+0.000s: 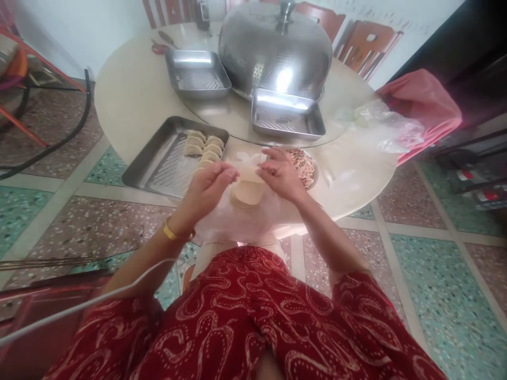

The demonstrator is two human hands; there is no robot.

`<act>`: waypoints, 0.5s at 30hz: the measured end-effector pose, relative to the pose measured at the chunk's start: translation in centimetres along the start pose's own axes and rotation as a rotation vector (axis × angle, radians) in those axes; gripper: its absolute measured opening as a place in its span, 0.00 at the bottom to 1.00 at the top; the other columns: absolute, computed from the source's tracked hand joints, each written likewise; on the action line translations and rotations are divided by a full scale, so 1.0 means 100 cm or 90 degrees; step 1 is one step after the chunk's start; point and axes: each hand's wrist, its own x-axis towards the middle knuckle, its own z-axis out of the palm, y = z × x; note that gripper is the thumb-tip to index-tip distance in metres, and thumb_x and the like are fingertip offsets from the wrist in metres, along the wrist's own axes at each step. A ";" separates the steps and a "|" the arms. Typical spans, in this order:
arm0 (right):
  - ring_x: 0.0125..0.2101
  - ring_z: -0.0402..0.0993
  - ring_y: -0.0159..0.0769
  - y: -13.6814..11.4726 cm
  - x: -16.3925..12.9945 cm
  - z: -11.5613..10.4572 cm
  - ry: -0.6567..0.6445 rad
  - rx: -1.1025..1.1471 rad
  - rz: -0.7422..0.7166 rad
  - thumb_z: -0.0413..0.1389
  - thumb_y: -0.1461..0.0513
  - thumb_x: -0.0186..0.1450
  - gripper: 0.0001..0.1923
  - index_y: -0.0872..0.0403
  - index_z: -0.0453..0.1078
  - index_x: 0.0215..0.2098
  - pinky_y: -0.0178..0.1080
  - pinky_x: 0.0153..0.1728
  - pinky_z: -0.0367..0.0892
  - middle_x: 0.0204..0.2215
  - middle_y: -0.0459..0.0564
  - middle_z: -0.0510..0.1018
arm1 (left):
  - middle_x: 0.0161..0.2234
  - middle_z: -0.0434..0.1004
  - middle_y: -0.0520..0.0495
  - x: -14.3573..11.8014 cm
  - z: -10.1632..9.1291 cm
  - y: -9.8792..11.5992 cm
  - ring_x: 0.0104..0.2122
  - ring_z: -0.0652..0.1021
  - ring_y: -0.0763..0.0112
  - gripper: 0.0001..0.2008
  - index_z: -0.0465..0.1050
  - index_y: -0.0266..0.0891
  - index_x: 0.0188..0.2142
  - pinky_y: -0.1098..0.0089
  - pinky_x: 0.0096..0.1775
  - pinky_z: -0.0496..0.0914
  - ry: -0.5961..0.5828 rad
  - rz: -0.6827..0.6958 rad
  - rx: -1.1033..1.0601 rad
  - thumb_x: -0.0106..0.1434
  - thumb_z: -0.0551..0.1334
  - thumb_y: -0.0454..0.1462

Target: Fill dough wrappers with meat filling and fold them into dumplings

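Between my two hands a thin round dumpling wrapper [249, 173] is stretched by its edges. My left hand [209, 186] pinches its left edge with thumb and finger, and my right hand [282, 173] pinches the right edge. Just below it lies a stack of wrappers [246, 195] on a thin clear plastic sheet. A bowl of minced filling [304, 168] sits beyond my right hand, which partly covers it. To the left, folded dumplings [212, 149] stand in rows at the right side of a metal tray [158, 163]; my left hand hides some of them.
Two metal trays, one at the left [198, 79] and one at the right [288, 119], stand farther back beside a large domed steel lid [275, 53]. Red-handled scissors [159, 48] and a dark bottle [202, 15] lie behind. A plastic bag [390, 126] rests at the right edge.
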 end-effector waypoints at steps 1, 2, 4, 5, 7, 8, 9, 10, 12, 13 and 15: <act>0.62 0.61 0.52 0.000 0.009 -0.007 -0.015 0.025 0.019 0.61 0.60 0.63 0.05 0.53 0.78 0.31 0.58 0.63 0.57 0.55 0.54 0.75 | 0.35 0.77 0.48 -0.009 0.007 0.000 0.36 0.75 0.71 0.14 0.75 0.37 0.39 0.69 0.43 0.70 0.019 -0.047 -0.139 0.68 0.56 0.44; 0.62 0.62 0.51 -0.001 0.017 -0.013 -0.028 0.051 0.032 0.61 0.60 0.63 0.05 0.52 0.79 0.31 0.58 0.62 0.58 0.55 0.52 0.75 | 0.37 0.78 0.46 -0.017 0.016 0.000 0.37 0.76 0.71 0.16 0.76 0.37 0.42 0.70 0.43 0.71 0.023 -0.108 -0.291 0.68 0.56 0.46; 0.62 0.64 0.49 -0.003 0.031 -0.024 -0.045 0.090 0.033 0.61 0.58 0.63 0.06 0.50 0.79 0.33 0.58 0.62 0.59 0.54 0.49 0.76 | 0.43 0.79 0.43 -0.023 0.037 0.002 0.43 0.78 0.68 0.16 0.74 0.36 0.47 0.68 0.48 0.72 0.000 -0.289 -0.554 0.68 0.57 0.45; 0.61 0.64 0.48 -0.005 0.034 -0.029 -0.046 0.094 0.018 0.61 0.58 0.63 0.05 0.49 0.79 0.34 0.58 0.62 0.59 0.54 0.48 0.77 | 0.44 0.79 0.40 -0.021 0.047 0.005 0.46 0.78 0.67 0.18 0.73 0.35 0.48 0.68 0.51 0.72 -0.001 -0.378 -0.660 0.69 0.56 0.46; 0.62 0.63 0.47 -0.011 0.034 -0.035 -0.039 0.064 -0.046 0.60 0.58 0.64 0.05 0.47 0.79 0.35 0.59 0.63 0.58 0.55 0.46 0.76 | 0.46 0.78 0.35 -0.011 0.059 0.014 0.49 0.79 0.64 0.23 0.71 0.31 0.49 0.67 0.52 0.73 0.001 -0.504 -0.806 0.71 0.51 0.49; 0.63 0.62 0.47 -0.014 0.029 -0.037 -0.032 0.032 -0.089 0.60 0.58 0.64 0.05 0.47 0.79 0.34 0.60 0.63 0.57 0.56 0.45 0.75 | 0.46 0.78 0.33 -0.005 0.062 0.019 0.49 0.79 0.63 0.27 0.70 0.29 0.50 0.67 0.52 0.74 0.010 -0.530 -0.855 0.72 0.48 0.50; 0.64 0.60 0.47 -0.018 0.020 -0.038 -0.020 -0.007 -0.133 0.59 0.58 0.65 0.05 0.46 0.79 0.34 0.61 0.64 0.56 0.58 0.44 0.74 | 0.47 0.77 0.33 0.001 0.063 0.025 0.50 0.78 0.62 0.29 0.69 0.27 0.51 0.68 0.50 0.75 0.019 -0.534 -0.898 0.72 0.46 0.51; 0.65 0.58 0.48 -0.022 0.009 -0.039 -0.003 -0.051 -0.177 0.59 0.58 0.65 0.06 0.46 0.78 0.33 0.61 0.64 0.55 0.59 0.43 0.72 | 0.48 0.77 0.34 0.006 0.063 0.031 0.50 0.78 0.63 0.30 0.68 0.27 0.53 0.69 0.49 0.75 0.019 -0.516 -0.940 0.73 0.44 0.51; 0.67 0.55 0.47 -0.029 -0.021 -0.040 0.045 -0.140 -0.251 0.59 0.59 0.66 0.06 0.45 0.78 0.33 0.60 0.66 0.54 0.61 0.39 0.69 | 0.50 0.77 0.37 0.011 0.062 0.042 0.53 0.77 0.63 0.30 0.67 0.30 0.55 0.69 0.47 0.76 -0.017 -0.451 -1.019 0.73 0.42 0.52; 0.67 0.54 0.46 -0.032 -0.038 -0.040 0.079 -0.182 -0.284 0.59 0.60 0.66 0.05 0.44 0.78 0.36 0.59 0.66 0.54 0.63 0.38 0.67 | 0.52 0.76 0.38 0.011 0.062 0.046 0.55 0.76 0.62 0.31 0.66 0.31 0.56 0.68 0.47 0.76 -0.054 -0.423 -1.049 0.73 0.41 0.52; 0.67 0.54 0.44 -0.033 -0.071 -0.044 0.150 -0.239 -0.333 0.60 0.64 0.65 0.11 0.42 0.77 0.42 0.56 0.67 0.55 0.68 0.35 0.59 | 0.55 0.75 0.38 0.006 0.066 0.051 0.58 0.74 0.58 0.33 0.67 0.33 0.57 0.65 0.47 0.77 -0.143 -0.405 -1.082 0.71 0.42 0.56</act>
